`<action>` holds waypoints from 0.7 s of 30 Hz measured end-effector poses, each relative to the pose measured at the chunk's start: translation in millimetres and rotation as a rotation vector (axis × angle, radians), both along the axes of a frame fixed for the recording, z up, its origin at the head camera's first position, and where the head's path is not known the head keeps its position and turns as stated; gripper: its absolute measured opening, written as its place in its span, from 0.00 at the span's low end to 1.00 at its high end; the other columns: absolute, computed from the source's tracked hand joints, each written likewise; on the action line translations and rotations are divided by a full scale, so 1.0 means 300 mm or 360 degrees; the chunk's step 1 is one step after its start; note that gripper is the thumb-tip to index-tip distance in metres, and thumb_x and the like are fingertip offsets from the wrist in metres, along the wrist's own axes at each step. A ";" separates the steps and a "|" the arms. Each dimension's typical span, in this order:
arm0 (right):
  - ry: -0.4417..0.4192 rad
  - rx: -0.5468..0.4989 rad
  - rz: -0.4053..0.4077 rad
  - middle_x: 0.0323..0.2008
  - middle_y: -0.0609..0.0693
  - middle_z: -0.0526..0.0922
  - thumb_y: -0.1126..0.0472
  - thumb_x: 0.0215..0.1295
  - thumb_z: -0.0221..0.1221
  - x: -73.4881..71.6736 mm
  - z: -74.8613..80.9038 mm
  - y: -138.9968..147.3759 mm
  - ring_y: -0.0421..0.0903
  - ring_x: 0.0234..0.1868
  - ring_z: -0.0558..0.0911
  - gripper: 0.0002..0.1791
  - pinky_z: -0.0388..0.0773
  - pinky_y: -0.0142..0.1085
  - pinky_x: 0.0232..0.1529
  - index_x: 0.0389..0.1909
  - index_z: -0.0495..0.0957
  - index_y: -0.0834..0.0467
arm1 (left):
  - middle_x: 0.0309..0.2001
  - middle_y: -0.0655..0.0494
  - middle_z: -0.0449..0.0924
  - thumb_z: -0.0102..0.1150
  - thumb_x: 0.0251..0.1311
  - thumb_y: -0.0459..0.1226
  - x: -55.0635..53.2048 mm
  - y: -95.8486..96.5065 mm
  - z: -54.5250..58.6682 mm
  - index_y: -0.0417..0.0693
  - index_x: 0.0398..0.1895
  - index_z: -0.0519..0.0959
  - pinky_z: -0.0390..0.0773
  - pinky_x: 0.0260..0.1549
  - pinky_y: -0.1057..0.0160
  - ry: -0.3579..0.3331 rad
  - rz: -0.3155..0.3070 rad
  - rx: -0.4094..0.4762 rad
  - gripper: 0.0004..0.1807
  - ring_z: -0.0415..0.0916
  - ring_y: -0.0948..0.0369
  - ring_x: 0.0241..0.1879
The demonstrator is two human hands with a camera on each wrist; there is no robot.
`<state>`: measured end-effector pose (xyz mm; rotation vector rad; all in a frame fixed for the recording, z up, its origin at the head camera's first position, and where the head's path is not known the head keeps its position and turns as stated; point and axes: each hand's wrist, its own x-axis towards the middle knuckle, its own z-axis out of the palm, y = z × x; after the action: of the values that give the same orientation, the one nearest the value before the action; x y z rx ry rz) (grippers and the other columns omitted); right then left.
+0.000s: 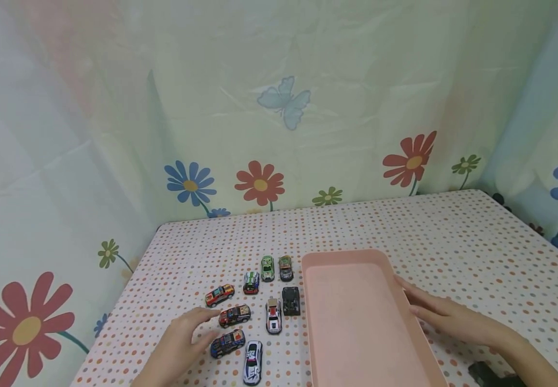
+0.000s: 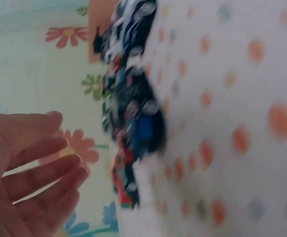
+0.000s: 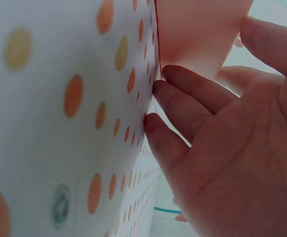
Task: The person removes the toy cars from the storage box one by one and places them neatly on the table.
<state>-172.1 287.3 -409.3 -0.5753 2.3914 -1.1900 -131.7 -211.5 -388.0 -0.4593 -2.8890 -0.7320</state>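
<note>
Several toy cars stand on the dotted tablecloth to the left of a pink tray (image 1: pixel 356 317). My left hand (image 1: pixel 182 338) hovers beside the nearest ones, its fingers loosely bent and apart with nothing between them. By its fingertips are a black-and-red toy car (image 1: pixel 234 316) and a dark blue toy car (image 1: pixel 227 343). A red-and-yellow toy car (image 1: pixel 219 295) sits just beyond, and a white toy car (image 1: pixel 252 363) is closer to me. On the other side, my right hand (image 1: pixel 453 317) rests along the tray's right wall, fingers extended and fingertips low by the cloth in the right wrist view.
Nearer the tray stand a black toy car (image 1: pixel 290 301) and a white-and-red toy car (image 1: pixel 273 316). Farther back is a green toy car (image 1: pixel 267 268). A dark object (image 1: pixel 488 374) lies under my right forearm. Flowered curtains (image 1: pixel 337 123) hang behind the table.
</note>
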 end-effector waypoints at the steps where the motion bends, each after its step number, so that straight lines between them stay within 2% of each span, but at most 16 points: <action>1: 0.0006 0.0019 -0.0007 0.70 0.67 0.43 0.53 0.75 0.43 -0.002 0.003 0.000 0.66 0.66 0.46 0.34 0.59 0.64 0.53 0.73 0.40 0.60 | 0.46 0.56 0.79 0.66 0.54 0.37 -0.008 -0.013 0.009 0.47 0.48 0.80 0.74 0.46 0.52 0.0055 0.0033 0.0011 0.17 0.76 0.55 0.47; 2: 0.0017 0.0041 -0.0008 0.70 0.66 0.44 0.52 0.75 0.43 -0.003 0.005 0.001 0.62 0.67 0.49 0.34 0.62 0.62 0.53 0.73 0.41 0.59 | 0.46 0.54 0.79 0.67 0.54 0.35 -0.018 -0.028 0.018 0.46 0.48 0.80 0.74 0.47 0.50 0.0118 0.0053 0.0022 0.17 0.76 0.54 0.48; 4: 0.0031 0.0042 0.0006 0.70 0.65 0.46 0.53 0.75 0.43 -0.005 0.007 0.009 0.46 0.68 0.52 0.34 0.66 0.52 0.55 0.74 0.42 0.58 | 0.48 0.50 0.79 0.66 0.54 0.34 -0.044 -0.064 0.037 0.44 0.49 0.80 0.72 0.48 0.49 0.0221 0.0063 0.0030 0.18 0.75 0.51 0.49; 7: 0.0045 0.0018 0.0059 0.70 0.64 0.46 0.54 0.75 0.42 -0.007 0.009 0.024 0.23 0.60 0.52 0.33 0.69 0.33 0.51 0.74 0.42 0.58 | 0.51 0.46 0.77 0.65 0.56 0.33 -0.096 -0.118 0.064 0.40 0.53 0.77 0.71 0.50 0.47 0.0331 0.0010 0.0006 0.20 0.72 0.47 0.53; 8: 0.0038 -0.0017 0.0084 0.70 0.65 0.45 0.55 0.75 0.42 -0.008 0.009 0.030 0.18 0.57 0.51 0.32 0.68 0.29 0.50 0.73 0.41 0.58 | 0.53 0.44 0.76 0.64 0.57 0.33 -0.115 -0.133 0.073 0.39 0.55 0.76 0.70 0.50 0.46 0.0346 -0.0009 -0.0003 0.21 0.71 0.46 0.54; 10: 0.0004 -0.0062 0.0110 0.70 0.66 0.43 0.57 0.75 0.41 -0.010 0.009 0.037 0.15 0.56 0.50 0.32 0.66 0.26 0.49 0.73 0.40 0.60 | 0.56 0.41 0.73 0.62 0.59 0.34 -0.155 -0.154 0.091 0.38 0.59 0.72 0.68 0.51 0.45 0.0360 -0.0034 -0.0020 0.24 0.68 0.44 0.56; 14: 0.0010 -0.0035 0.0099 0.69 0.67 0.44 0.55 0.75 0.42 -0.010 0.011 0.046 0.15 0.55 0.49 0.32 0.67 0.29 0.49 0.73 0.41 0.59 | 0.65 0.39 0.60 0.56 0.65 0.40 -0.246 -0.167 0.120 0.40 0.70 0.57 0.61 0.56 0.42 0.0324 -0.0038 -0.0086 0.34 0.58 0.42 0.63; 17: 0.0035 0.0008 0.0091 0.69 0.66 0.46 0.55 0.75 0.42 -0.011 0.012 0.052 0.15 0.54 0.49 0.32 0.69 0.41 0.51 0.73 0.41 0.59 | 0.70 0.39 0.49 0.52 0.67 0.46 -0.303 -0.161 0.127 0.43 0.73 0.48 0.55 0.59 0.41 0.0260 -0.0050 -0.0171 0.38 0.49 0.42 0.67; 19: 0.0048 0.0037 0.0076 0.69 0.66 0.49 0.54 0.75 0.41 -0.015 0.015 0.062 0.16 0.55 0.50 0.33 0.68 0.49 0.52 0.73 0.41 0.59 | 0.71 0.40 0.44 0.50 0.67 0.49 -0.331 -0.152 0.127 0.44 0.74 0.47 0.51 0.60 0.40 0.0211 -0.0081 -0.0205 0.39 0.42 0.42 0.68; 21: 0.0116 0.0058 0.0036 0.69 0.68 0.48 0.55 0.76 0.40 -0.022 0.025 0.080 0.26 0.61 0.50 0.32 0.64 0.59 0.53 0.73 0.40 0.61 | 0.72 0.41 0.42 0.49 0.67 0.50 -0.350 -0.142 0.124 0.44 0.74 0.47 0.48 0.60 0.39 0.0180 -0.0101 -0.0236 0.39 0.38 0.43 0.69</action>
<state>-178.8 311.2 -401.9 -0.6426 2.4550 -1.1320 -236.7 -254.0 -350.8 -0.5916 -2.8447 -0.4841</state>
